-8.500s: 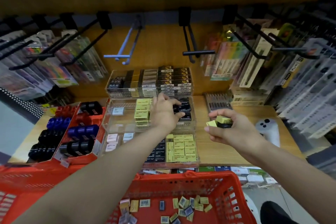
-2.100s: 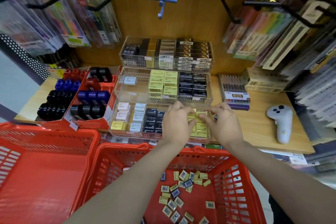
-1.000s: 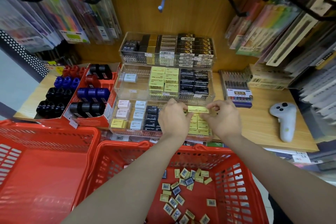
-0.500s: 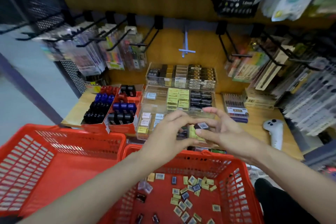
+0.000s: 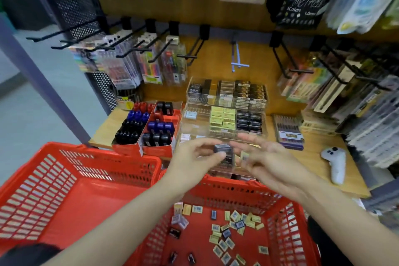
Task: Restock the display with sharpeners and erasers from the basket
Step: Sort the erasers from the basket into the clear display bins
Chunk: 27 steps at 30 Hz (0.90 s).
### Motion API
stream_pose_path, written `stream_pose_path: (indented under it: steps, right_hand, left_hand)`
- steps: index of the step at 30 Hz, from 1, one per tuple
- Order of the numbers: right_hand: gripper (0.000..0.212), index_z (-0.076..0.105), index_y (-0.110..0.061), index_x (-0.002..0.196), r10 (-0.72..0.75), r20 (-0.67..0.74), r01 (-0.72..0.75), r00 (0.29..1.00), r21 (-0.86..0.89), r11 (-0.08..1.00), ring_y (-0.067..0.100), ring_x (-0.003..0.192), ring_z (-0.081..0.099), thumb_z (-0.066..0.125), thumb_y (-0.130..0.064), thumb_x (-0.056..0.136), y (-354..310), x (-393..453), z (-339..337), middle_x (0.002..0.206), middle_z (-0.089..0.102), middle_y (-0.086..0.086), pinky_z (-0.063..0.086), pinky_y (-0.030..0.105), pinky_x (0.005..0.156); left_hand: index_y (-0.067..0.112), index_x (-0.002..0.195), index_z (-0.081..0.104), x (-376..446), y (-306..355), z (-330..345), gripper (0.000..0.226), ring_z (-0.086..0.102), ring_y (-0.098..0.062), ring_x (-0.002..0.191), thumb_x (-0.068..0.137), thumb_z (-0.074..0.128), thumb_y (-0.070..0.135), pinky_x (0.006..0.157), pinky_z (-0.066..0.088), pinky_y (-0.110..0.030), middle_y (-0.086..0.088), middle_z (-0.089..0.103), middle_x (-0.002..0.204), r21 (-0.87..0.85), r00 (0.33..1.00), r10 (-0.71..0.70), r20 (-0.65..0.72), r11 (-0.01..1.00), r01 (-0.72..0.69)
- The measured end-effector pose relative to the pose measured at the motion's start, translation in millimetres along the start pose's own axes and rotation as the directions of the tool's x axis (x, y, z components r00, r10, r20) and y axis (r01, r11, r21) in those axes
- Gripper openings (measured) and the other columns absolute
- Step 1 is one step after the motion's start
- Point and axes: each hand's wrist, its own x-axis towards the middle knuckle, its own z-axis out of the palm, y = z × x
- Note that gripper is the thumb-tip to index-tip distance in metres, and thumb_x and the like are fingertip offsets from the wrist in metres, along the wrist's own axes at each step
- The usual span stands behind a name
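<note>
Hands lower now — dark eraser (image 5: 223,150) in left hand (image 5: 195,158).

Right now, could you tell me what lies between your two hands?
In the head view, a small dark eraser sits between the left hand and the right hand; the left hand's fingertips pinch it.

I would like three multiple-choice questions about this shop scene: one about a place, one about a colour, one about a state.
1. Where does the white controller lie?
A. in the basket
B. on the wooden shelf, at the right
C. on a hook

2. What colour are the baskets?
A. red
B. blue
C. grey

3. What does the left hand do?
A. rests flat on the shelf
B. pinches a small dark item
C. grips the basket rim

Answers: 1 B, it lies on the bare wood beside the pen boxes. 2 A, both are red plastic. 3 B, thumb and fingers close on the item.
</note>
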Motion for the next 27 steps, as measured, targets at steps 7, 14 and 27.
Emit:
stream_pose_path:
  steps: [7, 14, 27]
  right_hand:
    - [0.029, 0.05, -0.003, 0.122, 0.041, -0.046, -0.033, 0.998, 0.178, 0.983, 0.034, 0.105, 0.069, 0.051, 0.004, 0.094, -14.6, 8.9, -20.3, 0.119, 0.063, 0.029, 0.059, 0.034, 0.083]
    - [0.031, 0.068, -0.007, 0.114, 0.027, -0.128, -0.043, 0.991, -0.117, 0.992, 0.017, 0.088, 0.07, 0.066, -0.006, 0.083, 4.5, 11.6, -32.0, 0.098, 0.075, 0.013, 0.059, 0.022, 0.076]
    - [0.032, 0.069, -0.017, 0.112, -0.256, -0.089, 0.197, 0.963, -0.417, 0.887, 0.014, 0.093, 0.072, 0.073, -0.008, 0.082, 22.1, -6.7, -30.7, 0.103, 0.075, 0.0, 0.054, 0.018, 0.076]
  left_hand:
    - [0.013, 0.114, 0.068, 16.3, -8.9, -11.2, 0.024, 0.069, -0.014, 0.087, 0.094, 0.064, 0.025, 0.082, 0.056, -0.023, -0.006, 0.072, 0.095, -0.285, 0.972, -0.218, 0.084, 0.93, 0.233]
    - [0.006, 0.119, 0.066, 26.1, -19.9, -8.7, 0.027, 0.066, -0.011, 0.078, 0.095, 0.062, 0.018, 0.081, 0.057, -0.022, -0.005, 0.063, 0.107, -0.328, 0.943, -0.325, 0.073, 0.885, 0.33]
    - [0.022, 0.104, 0.07, 24.7, -19.5, 20.5, 0.02, 0.069, -0.011, 0.077, 0.09, 0.068, 0.008, 0.076, 0.055, -0.021, -0.008, 0.072, 0.094, -0.193, 0.953, -0.226, 0.202, 0.945, 0.265]
